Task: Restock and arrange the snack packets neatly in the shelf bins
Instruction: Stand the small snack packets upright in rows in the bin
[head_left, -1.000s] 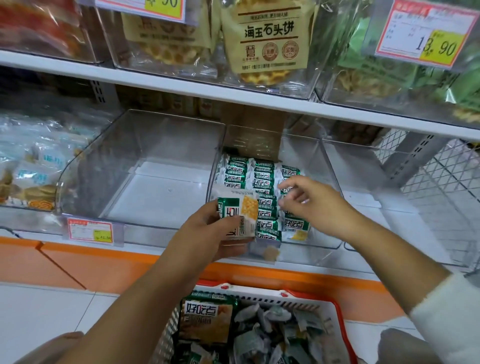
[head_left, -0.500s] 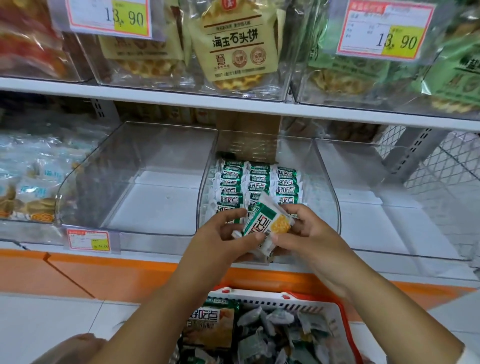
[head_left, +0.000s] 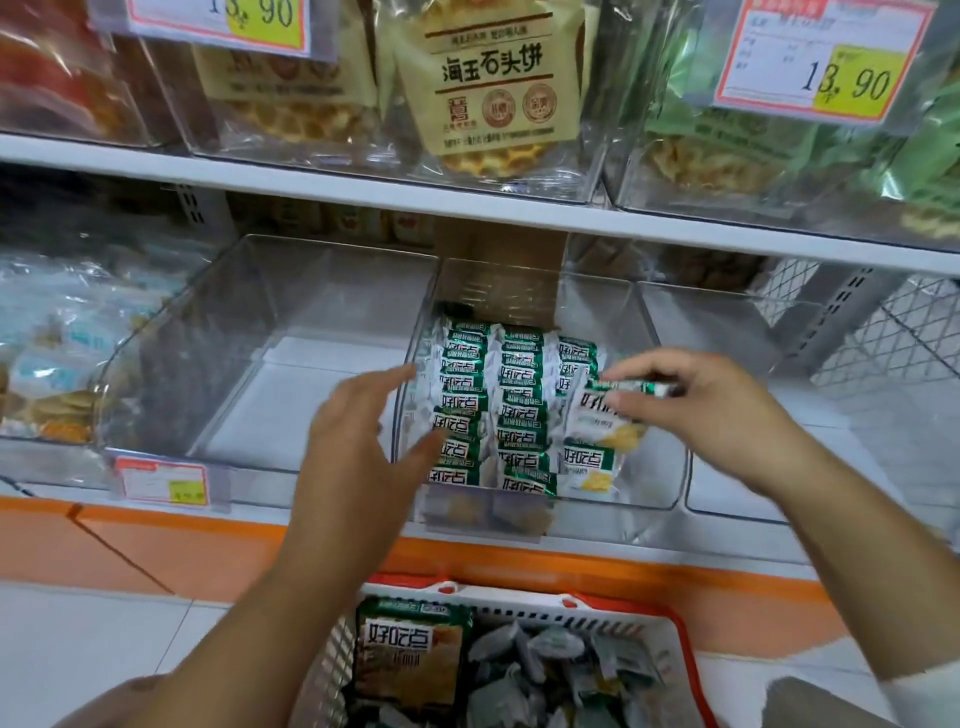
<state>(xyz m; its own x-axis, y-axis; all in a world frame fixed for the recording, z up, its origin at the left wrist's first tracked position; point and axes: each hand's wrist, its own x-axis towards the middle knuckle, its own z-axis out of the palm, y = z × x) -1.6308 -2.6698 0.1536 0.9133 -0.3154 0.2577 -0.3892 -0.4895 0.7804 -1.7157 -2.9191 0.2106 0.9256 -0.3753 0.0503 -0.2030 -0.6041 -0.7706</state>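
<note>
The white metal shelf (head_left: 857, 431) carries a line of clear plastic bins along its front edge. The wide bin on the left (head_left: 291, 332) and the bin on the right (head_left: 727, 332) show only their bare floors. The middle clear bin (head_left: 597, 306) is the only one of the three being filled.

Below the shelf's front edge sits a white slatted plastic basket with a red rim (head_left: 519, 605). It holds a heap of loose packets and one larger green-topped bag, so by my judgement plenty of stock is left to place.

Inside the middle bin, small green-and-white foil snack packets (head_left: 519, 410) lie in three overlapping columns running from the back wall to the front wall. The left and centre columns look complete for this layer. The right column is the one in hand.

The right hand (head_left: 711, 410) pinches the top edge of one green-and-white packet with a yellow picture (head_left: 597, 415) between thumb and fingertips, holding it over the right column near the bin's front right corner.

The left hand (head_left: 358, 436) is spread and holds nothing. It hovers at the bin's left wall, and I cannot tell whether it touches.

The job seems to be in its early-to-middle part: one layer is nearly laid, and there is room above it.
</note>
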